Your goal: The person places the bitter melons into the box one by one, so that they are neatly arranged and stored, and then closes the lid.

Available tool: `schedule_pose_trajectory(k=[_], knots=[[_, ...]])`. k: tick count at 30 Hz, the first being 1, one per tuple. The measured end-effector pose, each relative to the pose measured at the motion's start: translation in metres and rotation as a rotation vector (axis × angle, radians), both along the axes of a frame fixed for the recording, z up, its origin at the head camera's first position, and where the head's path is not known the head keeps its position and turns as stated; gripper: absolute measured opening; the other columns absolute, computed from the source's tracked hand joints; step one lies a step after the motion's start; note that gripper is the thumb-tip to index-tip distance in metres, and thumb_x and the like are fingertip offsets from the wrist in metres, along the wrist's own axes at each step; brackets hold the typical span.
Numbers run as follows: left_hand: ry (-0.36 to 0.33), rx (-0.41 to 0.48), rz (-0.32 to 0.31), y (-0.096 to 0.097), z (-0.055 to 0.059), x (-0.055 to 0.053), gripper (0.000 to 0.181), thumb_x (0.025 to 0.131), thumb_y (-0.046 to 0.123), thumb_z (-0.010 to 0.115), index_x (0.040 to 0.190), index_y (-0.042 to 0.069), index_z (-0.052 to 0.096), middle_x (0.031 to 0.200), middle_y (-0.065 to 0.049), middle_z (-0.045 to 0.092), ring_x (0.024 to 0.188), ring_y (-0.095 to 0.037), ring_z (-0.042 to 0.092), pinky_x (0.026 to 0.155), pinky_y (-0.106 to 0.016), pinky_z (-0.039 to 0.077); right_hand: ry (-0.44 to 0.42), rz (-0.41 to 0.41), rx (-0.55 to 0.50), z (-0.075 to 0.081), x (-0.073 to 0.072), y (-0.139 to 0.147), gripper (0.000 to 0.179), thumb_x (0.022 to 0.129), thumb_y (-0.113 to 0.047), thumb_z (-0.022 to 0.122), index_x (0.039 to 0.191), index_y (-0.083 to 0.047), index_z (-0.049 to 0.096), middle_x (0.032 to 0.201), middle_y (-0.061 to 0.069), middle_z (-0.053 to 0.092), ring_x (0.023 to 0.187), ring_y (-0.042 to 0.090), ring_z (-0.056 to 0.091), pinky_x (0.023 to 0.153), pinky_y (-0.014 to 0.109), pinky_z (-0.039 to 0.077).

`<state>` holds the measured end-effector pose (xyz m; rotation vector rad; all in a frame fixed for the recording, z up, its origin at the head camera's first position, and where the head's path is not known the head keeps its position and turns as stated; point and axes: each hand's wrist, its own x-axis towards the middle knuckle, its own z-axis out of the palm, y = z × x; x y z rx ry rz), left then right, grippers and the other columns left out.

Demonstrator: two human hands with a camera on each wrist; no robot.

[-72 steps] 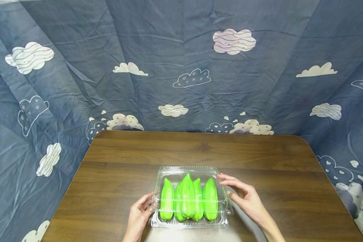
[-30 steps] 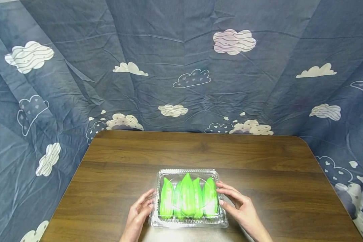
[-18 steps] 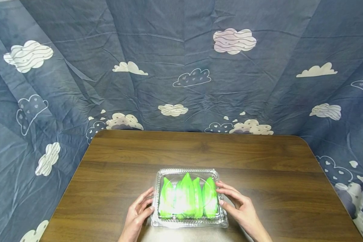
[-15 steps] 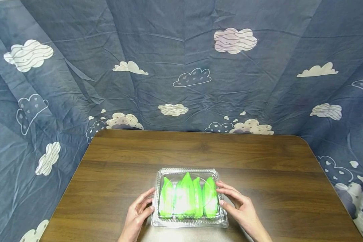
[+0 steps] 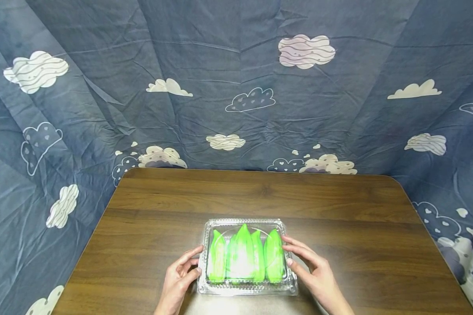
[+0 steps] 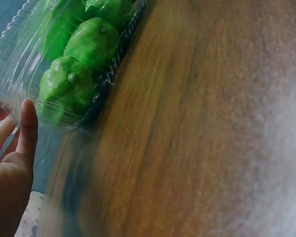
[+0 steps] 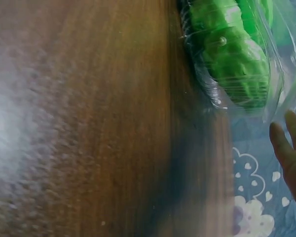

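A clear plastic clamshell container (image 5: 248,288) stands near the front of the wooden table, its lid lying down over the base. Through the lid show several bright green, pointed, ridged vegetables (image 5: 273,258) lying side by side; glare washes out the middle ones. My left hand (image 5: 177,278) rests at the container's left side, thumb and fingertips right at the rim. At the right side, my right hand (image 5: 313,271) touches the edge with loosely bent fingers. The left wrist view shows the thumb (image 6: 28,126) beside the plastic edge. In the right wrist view, fingertips (image 7: 281,140) lie close to the container's corner.
The brown wood-grain table (image 5: 260,192) extends behind and to both sides of the container. A blue-grey curtain (image 5: 205,118) printed with clouds hangs behind the table and along its sides. A bright reflection lies on the tabletop at the front edge.
The lid, raised at its front 2.4 s ago, has come down onto the base. My right hand has shifted slightly left and down. Over the last second both hands have stayed almost still.
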<state>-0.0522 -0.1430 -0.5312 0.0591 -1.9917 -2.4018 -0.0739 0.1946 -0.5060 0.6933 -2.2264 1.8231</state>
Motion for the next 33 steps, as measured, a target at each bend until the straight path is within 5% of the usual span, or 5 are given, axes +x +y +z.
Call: schedule_pose_trajectory(k=[7, 19, 26, 33], knots=[[-0.011, 0.001, 0.006, 0.001, 0.001, -0.001, 0.051, 0.075, -0.020, 0.058, 0.126, -0.013, 0.058, 0.130, -0.028, 0.047, 0.095, -0.020, 0.062, 0.078, -0.021, 0.051, 0.051, -0.056, 0.046, -0.002, 0.009, 0.000, 0.050, 0.084, 0.018, 0.061, 0.132, 0.005, 0.056, 0.141, 0.021, 0.050, 0.134, 0.019, 0.044, 0.106, 0.020, 0.034], [-0.022, -0.020, 0.006, 0.001, 0.000, -0.001, 0.052, 0.074, -0.019, 0.058, 0.126, -0.011, 0.059, 0.130, -0.026, 0.049, 0.095, -0.019, 0.062, 0.079, -0.022, 0.051, 0.038, -0.008, 0.012, -0.015, 0.025, 0.006, 0.053, 0.079, 0.028, 0.057, 0.130, 0.015, 0.051, 0.139, 0.027, 0.047, 0.130, 0.012, 0.046, 0.095, 0.021, 0.046], [-0.046, -0.019, 0.001, 0.000, 0.000, -0.001, 0.051, 0.076, -0.017, 0.059, 0.126, -0.010, 0.059, 0.132, -0.023, 0.049, 0.095, -0.018, 0.063, 0.081, -0.022, 0.051, -0.182, -0.008, -0.005, -0.018, 0.032, 0.007, 0.060, 0.080, 0.021, 0.060, 0.137, 0.007, 0.049, 0.124, -0.004, 0.060, 0.095, 0.011, 0.065, 0.072, 0.028, 0.057], [-0.064, -0.023, -0.009, -0.002, -0.002, -0.001, 0.046, 0.080, -0.013, 0.062, 0.125, -0.008, 0.060, 0.120, -0.021, 0.058, 0.088, -0.016, 0.063, 0.078, -0.023, 0.051, -0.306, 0.155, -0.120, -0.016, 0.035, 0.010, 0.066, 0.084, 0.019, 0.059, 0.145, 0.007, 0.037, 0.119, 0.006, 0.058, 0.075, 0.017, 0.067, 0.054, 0.041, 0.057]])
